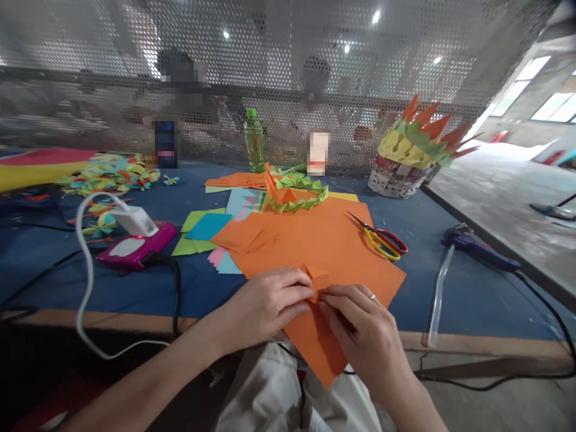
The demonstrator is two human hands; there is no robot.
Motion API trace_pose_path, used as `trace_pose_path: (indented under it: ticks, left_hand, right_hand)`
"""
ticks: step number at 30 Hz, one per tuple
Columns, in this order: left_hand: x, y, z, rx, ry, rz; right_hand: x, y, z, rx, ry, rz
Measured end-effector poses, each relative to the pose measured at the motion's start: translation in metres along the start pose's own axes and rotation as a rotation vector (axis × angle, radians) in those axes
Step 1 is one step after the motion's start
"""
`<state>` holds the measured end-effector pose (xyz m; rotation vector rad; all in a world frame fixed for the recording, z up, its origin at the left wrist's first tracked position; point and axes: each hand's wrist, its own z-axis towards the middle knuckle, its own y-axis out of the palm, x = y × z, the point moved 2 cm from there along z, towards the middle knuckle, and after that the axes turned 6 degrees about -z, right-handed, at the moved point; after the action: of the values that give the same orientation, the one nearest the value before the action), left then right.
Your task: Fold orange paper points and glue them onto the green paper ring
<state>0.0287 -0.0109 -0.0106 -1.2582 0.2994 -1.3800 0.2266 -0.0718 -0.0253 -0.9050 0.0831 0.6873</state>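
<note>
Sheet (333, 234) between power strip (128, 250) and glue gun (483, 249)

On the table (202, 294) before you, the power strip lies left, the glue gun right. Scissors (371, 230) straddle the sheet's right edge; behind them stands a basket (400, 155). A paper ring (294, 197) sits at the far edge, a bottle (254, 144) behind and left of it.

Can't really make out the fold on the small orange paper (318, 278), cause fingertips of the left hand (274, 298) and right hand (365, 315) hide part of it. Forearms (180, 366) get chopped by the bottom edge, the big colored sheets (40, 171) by the left. Upper middle, a dark block (165, 144) and a pale block (318, 150) are pixelated mush, and whatever's behind the mesh panel (270, 51) is too blurry to tell.
</note>
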Motion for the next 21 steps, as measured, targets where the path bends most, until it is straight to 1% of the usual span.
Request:
trace_pose_path:
  ticks: [6,12,21]
  left_hand:
    - [0.0031,0.0003,0.0024,0.014,0.022,0.054]
    - [0.0013,0.0016,0.0016,0.013,0.049,0.095]
    - [0.0043,0.0034,0.0013,0.062,0.093,0.159]
  right_hand:
    - [0.0004,0.0008,-0.0006,0.032,-0.008,-0.023]
    - [0.0014,0.0013,-0.0009,0.019,-0.003,-0.023]
    - [0.0052,0.0029,-0.0047,0.003,-0.008,-0.027]
